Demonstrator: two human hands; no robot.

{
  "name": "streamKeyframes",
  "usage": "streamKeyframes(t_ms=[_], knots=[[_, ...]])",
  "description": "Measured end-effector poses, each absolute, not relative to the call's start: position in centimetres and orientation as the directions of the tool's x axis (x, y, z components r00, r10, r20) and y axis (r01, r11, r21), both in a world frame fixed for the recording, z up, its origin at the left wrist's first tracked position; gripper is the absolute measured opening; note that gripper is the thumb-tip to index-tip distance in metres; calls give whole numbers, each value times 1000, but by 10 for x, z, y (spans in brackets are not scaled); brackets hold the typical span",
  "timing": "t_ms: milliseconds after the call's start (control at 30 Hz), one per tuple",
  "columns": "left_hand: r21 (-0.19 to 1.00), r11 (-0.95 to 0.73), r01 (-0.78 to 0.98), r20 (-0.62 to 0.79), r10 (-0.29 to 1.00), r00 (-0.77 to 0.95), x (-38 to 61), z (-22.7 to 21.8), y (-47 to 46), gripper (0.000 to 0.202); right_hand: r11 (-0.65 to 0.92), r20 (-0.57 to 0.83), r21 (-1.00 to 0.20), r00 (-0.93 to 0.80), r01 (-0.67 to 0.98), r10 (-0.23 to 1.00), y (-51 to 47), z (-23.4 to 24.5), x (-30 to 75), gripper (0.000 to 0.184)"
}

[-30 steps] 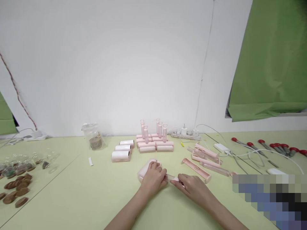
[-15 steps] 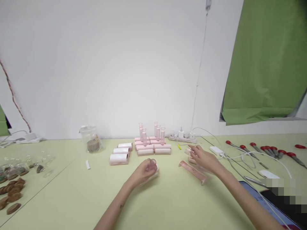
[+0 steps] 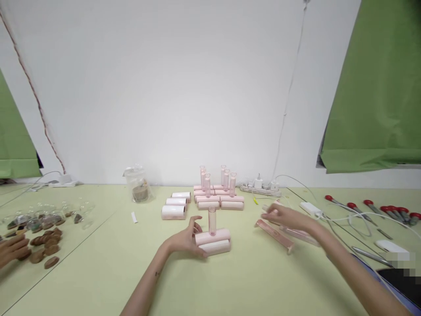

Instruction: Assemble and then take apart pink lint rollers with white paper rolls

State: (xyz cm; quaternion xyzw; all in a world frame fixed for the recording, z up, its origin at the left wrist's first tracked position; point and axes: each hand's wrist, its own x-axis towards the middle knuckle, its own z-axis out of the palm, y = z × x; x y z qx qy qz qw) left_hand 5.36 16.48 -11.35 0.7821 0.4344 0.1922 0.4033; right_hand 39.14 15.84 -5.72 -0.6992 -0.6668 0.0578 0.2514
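Observation:
A pink lint roller (image 3: 213,237) with a white roll rests on the table, its clear pink handle upright. Spread around its left end is my left hand (image 3: 187,240), thumb in front and fingers behind. My right hand (image 3: 284,216) has its fingers bent together at loose clear and pink parts; what they hold, if anything, is hidden. Just below that hand lies a pink bracket-like piece (image 3: 275,235) with raised ends. A translucent pink piece (image 3: 302,235) lies under the right forearm.
Behind are pink lint rollers (image 3: 232,199) with upright handles, and white rolls (image 3: 173,212). A plastic bag (image 3: 140,186), power strip (image 3: 259,190), cables and red-handled tools (image 3: 370,208) lie around. Another person's hand (image 3: 13,250) is by wooden discs (image 3: 49,250) at left.
The lint roller now stands on the table; my left hand has opened from its fist and moved to the roller's left end. My right hand's fingers have bent downward. The view has shifted left.

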Motion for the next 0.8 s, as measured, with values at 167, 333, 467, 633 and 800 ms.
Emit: streamKeyframes(t_ms=[167, 333, 467, 633, 800], knots=[[839, -351, 415, 63, 821, 567, 72, -134, 156, 78, 336, 242, -737, -235, 587, 941, 139, -92, 293, 58], [819, -392, 419, 157, 855, 494, 76, -146, 163, 66, 423, 401, -805, -145, 417, 905, 143, -92, 259, 28], [819, -365, 443, 200, 905, 376, 60, -142, 174, 71, 465, 496, -812, -1, 352, 868, 136, -77, 279, 33], [946, -309, 96, 306, 951, 49, 74, -117, 167, 61, 582, 600, -770, -14, 263, 800, 118, -85, 297, 25], [962, 188, -197, -88, 898, 430, 115, -109, 130, 53, 551, 521, -797, -178, 246, 834, 100, -99, 283, 19]])
